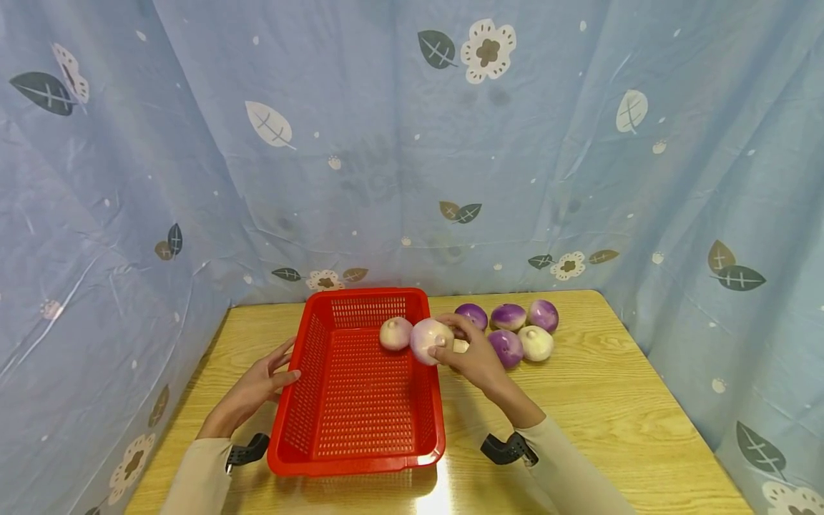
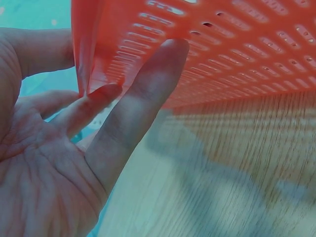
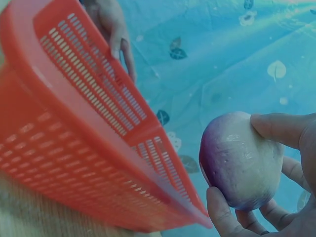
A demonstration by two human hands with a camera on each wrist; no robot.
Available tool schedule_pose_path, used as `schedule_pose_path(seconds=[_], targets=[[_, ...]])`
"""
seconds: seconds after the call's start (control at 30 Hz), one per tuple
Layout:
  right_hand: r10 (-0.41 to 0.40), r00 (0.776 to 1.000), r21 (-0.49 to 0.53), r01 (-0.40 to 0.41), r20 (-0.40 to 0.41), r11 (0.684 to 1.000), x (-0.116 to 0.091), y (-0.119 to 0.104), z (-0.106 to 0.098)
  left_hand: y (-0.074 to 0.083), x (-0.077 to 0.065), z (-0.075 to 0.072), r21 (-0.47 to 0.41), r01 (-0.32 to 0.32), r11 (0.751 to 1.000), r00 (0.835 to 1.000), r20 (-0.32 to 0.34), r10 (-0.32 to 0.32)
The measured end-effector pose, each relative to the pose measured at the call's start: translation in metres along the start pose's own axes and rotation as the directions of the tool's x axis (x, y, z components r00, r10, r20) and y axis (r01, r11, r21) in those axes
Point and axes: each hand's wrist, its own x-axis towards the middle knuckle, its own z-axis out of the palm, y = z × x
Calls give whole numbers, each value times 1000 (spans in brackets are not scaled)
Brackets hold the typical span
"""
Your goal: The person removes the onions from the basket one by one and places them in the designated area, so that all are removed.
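A white-and-purple turnip (image 1: 432, 341) is in my right hand (image 1: 473, 354), over the right rim of a red plastic basket (image 1: 367, 468). In the right wrist view, the thumb and fingertips grip this turnip (image 3: 242, 163) from its sides, clear of the basket wall. Another pale turnip (image 1: 395, 334) lies inside the basket, near its far right corner. My left hand (image 1: 254, 390) holds the basket's left rim, thumb over the edge. The left wrist view shows its fingers against the outside of the perforated wall (image 2: 237, 54).
Several purple and white turnips (image 1: 505, 348) lie grouped on the wooden table (image 1: 599, 422), right of the basket and partly behind my right hand. A blue patterned curtain (image 1: 360, 179) hangs along the table's back and sides.
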Motion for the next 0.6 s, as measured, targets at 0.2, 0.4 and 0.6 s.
schedule_pose_path(seconds=[0.2,0.4,0.6], targets=[[11,1000,14,-11,-26,1000,-11,9,-8,1,0,0,-4,0,1000,1000,0,0],[42,999,46,-40,-35,998,-22,20,-12,1,0,1,-10,3,1000,1000,-1,-3],[53,996,18,-52,-74,998,-30,31,-17,0,0,1,-8,4,1000,1000,1,-4]])
